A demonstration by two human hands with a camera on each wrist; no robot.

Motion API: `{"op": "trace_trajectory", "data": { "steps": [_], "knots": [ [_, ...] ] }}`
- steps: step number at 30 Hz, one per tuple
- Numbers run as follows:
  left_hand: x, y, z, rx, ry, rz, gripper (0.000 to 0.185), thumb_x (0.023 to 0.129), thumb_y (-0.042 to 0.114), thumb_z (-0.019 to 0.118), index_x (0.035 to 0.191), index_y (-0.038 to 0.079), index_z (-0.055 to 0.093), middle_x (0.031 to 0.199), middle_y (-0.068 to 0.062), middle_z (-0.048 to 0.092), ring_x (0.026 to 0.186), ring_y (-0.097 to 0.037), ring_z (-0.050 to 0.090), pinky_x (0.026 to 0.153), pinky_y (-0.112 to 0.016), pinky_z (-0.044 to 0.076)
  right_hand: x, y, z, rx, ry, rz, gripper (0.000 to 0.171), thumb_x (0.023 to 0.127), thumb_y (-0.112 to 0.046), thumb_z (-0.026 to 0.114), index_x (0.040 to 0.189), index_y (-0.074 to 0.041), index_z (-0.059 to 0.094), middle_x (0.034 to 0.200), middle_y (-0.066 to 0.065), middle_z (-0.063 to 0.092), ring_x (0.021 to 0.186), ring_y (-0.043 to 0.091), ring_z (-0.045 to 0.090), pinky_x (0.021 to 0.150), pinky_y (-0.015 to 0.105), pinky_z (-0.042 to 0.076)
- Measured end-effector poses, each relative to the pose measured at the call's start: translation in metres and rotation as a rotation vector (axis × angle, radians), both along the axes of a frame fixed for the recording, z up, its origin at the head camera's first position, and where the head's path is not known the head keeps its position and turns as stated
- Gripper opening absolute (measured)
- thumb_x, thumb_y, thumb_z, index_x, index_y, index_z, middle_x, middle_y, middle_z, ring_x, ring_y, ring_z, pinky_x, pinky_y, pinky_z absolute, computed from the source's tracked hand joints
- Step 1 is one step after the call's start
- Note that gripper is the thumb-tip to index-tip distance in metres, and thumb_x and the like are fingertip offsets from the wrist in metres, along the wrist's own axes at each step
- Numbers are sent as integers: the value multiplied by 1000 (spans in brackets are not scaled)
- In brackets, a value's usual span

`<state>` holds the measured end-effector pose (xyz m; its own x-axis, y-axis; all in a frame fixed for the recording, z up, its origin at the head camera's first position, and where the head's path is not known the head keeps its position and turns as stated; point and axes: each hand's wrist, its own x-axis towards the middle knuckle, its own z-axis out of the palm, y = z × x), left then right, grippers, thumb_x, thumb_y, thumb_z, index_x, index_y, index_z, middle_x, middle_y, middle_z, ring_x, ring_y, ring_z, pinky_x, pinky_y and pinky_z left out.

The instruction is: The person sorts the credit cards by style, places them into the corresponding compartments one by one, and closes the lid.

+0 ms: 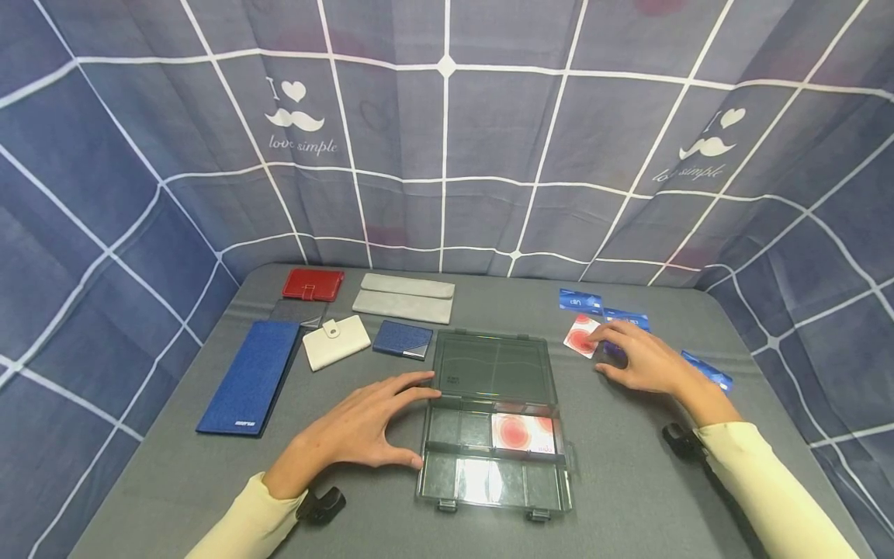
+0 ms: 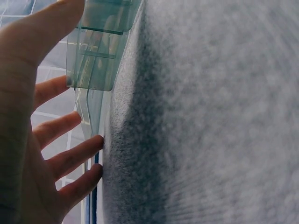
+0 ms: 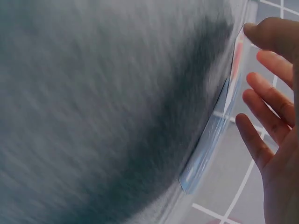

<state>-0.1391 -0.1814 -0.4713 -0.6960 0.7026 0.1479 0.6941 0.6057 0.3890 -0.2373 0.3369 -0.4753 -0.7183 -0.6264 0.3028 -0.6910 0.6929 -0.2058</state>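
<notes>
A clear plastic compartment box [image 1: 447, 458] lies open in the middle of the grey table [image 1: 628, 481], its lid [image 1: 496, 365] folded back flat. One red-and-white card [image 1: 524, 433] sits in a right-hand compartment. My left hand [image 1: 417, 419] rests spread on the table against the box's left side, thumb and index finger touching it; the left wrist view shows the box corner [image 2: 100, 46] by the thumb. My right hand [image 1: 608, 353] reaches right of the box, fingertips on another red-and-white card [image 1: 578, 335]. In the right wrist view, a card edge [image 3: 215, 135] stands just before the straight fingers [image 3: 266, 102].
Blue cards [image 1: 580, 300] [image 1: 707, 369] lie around the right hand. At the back left are a red wallet [image 1: 313, 284], a grey pouch [image 1: 405, 297], a white wallet [image 1: 336, 341], a small blue case [image 1: 402, 339] and a long blue wallet [image 1: 250, 376]. A checked curtain surrounds the table.
</notes>
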Motion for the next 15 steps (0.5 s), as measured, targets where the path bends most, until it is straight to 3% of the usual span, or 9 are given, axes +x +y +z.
{"op": "trace_trajectory", "data": {
  "steps": [6,15],
  "knots": [
    [0,-1,0,-7,-7,1,94,80,75,82,159,33,52,173,5,37,145,-27,53,108,-55,51,-20,3,0,12,-15,14,51,79,-7,90,127,-4,72,125,13,70,122,42,63,103,66,47],
    [0,-2,-1,-14,-6,5,95,80,77,80,160,35,51,173,6,36,145,-27,52,108,-56,51,-37,-4,1,32,-81,-9,59,82,-16,88,137,-4,70,140,15,68,132,43,58,108,66,44]
  ]
}}
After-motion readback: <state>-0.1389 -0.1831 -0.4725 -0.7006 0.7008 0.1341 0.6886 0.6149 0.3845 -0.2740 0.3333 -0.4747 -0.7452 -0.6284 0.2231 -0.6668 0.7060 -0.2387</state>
